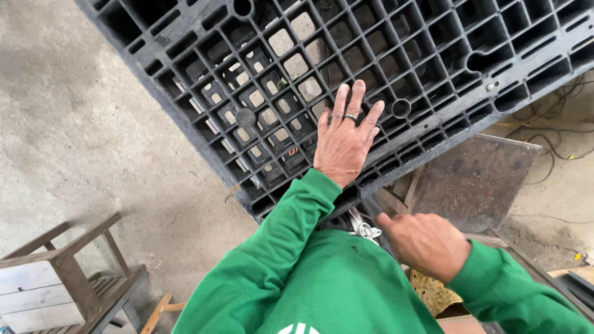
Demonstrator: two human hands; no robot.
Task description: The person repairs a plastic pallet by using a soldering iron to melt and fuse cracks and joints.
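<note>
Right hand (427, 242) sits lower right, curled into a loose fist just below the near edge of the black plastic pallet (396, 68); can't tell if it's gripping anything. Left hand (344, 139) lies flat on the pallet grid mid-frame, fingers spread, ring on one. The pallet runs diagonally from upper left to right. No labels visible. Wooden bench (62, 272) lower left.

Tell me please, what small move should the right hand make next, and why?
Probably the right hand should move up to the near edge of the black plastic pallet. Only the left hand lies flat on its grid, fingers spread, while the right one hovers loosely closed below the edge, gripping nothing.
</note>
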